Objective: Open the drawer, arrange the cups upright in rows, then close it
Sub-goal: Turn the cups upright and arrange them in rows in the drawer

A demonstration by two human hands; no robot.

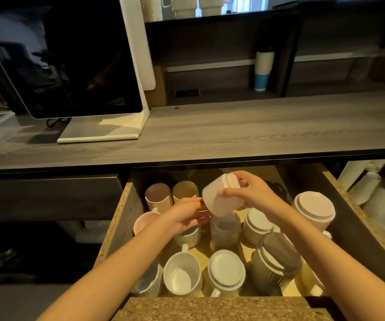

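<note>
Two hands are shown over the open drawer (358, 209): a white cup (221, 195), held tilted above the rows, is clasped by the right hand (254, 191), while the left hand (186, 216) is closed on a cup rim, apparently. Ceramic being stiff, smooth and breakable, the wall is best grasped.

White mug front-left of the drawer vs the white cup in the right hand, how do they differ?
The white mug stands upright in the drawer, mouth up; the white cup is held in the air, tilted, base toward the camera. The mug shows a handle; none shows on the cup. No hand touches the mug; the right hand has a grip on the cup. Both are white.
</note>
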